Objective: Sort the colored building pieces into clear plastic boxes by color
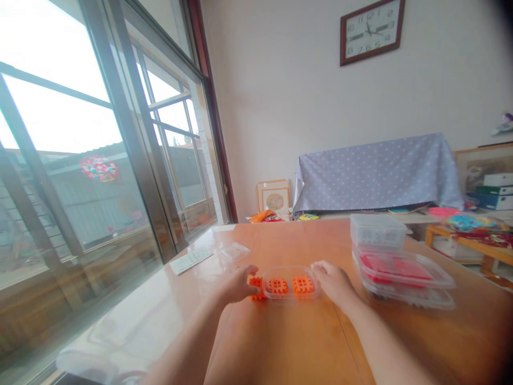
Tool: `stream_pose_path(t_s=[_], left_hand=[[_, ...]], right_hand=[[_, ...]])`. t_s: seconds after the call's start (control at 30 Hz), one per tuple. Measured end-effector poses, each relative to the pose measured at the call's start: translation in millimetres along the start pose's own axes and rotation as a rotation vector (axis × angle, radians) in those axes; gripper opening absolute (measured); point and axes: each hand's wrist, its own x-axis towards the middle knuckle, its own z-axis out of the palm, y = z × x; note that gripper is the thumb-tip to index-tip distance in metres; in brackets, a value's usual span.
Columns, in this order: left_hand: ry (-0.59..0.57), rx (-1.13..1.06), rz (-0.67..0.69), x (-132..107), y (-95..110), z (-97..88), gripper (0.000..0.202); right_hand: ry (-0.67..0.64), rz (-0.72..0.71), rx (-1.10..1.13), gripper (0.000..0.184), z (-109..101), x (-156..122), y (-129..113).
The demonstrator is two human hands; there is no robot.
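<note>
In front of me on the wooden table sits a clear plastic container point(292, 299). Two orange grid-like blocks, a left one point(278, 286) and a right one point(303, 285), lie inside it, side by side. A third orange block point(257, 289) is just outside the container's left wall. My left hand point(239, 283) has its fingers curled around this third block, with the thumb on the near side. At the container's right rim, my right hand point(329, 279) is closed, gripping the edge between thumb and fingers.
To the right, clear containers point(404, 267) are stacked, one holding red pieces point(395, 267) and a taller box point(378, 232) behind. A paper sheet point(191, 260) and a clear lid-like plastic piece point(234, 250) lie at the left, near the window point(120, 160).
</note>
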Motion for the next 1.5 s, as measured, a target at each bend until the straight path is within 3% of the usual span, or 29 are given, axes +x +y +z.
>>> stream_pose_path(t_s=[0.27, 0.43, 0.63, 0.83, 0.93, 1.3, 1.5], left_hand=[[0.029, 0.049, 0.020, -2, 3, 1.1, 0.049], [0.096, 0.069, -0.013, -4, 7, -10.6, 0.043], [0.229, 0.102, 0.012, -1, 31, -24.1, 0.030], [0.121, 0.133, 0.170, 4, 77, -11.7, 0.028], [0.052, 0.149, 0.166, 6, 91, -7.3, 0.028], [0.048, 0.206, 0.198, 8, 93, -0.6, 0.021], [-0.014, 0.265, 0.213, 2, 98, -1.4, 0.030]], right_hand=[[0.003, -0.005, -0.015, 0.034, 3, 2, 6], [-0.002, -0.014, -0.007, 0.033, 1, 0, 2], [0.006, -0.015, -0.001, 0.032, 2, 1, 3], [0.005, -0.029, -0.011, 0.031, 2, 2, 5], [0.014, -0.028, -0.008, 0.031, 1, 2, 3], [0.019, -0.027, -0.003, 0.032, -1, 1, -1], [0.015, -0.041, 0.022, 0.032, -1, 0, -2]])
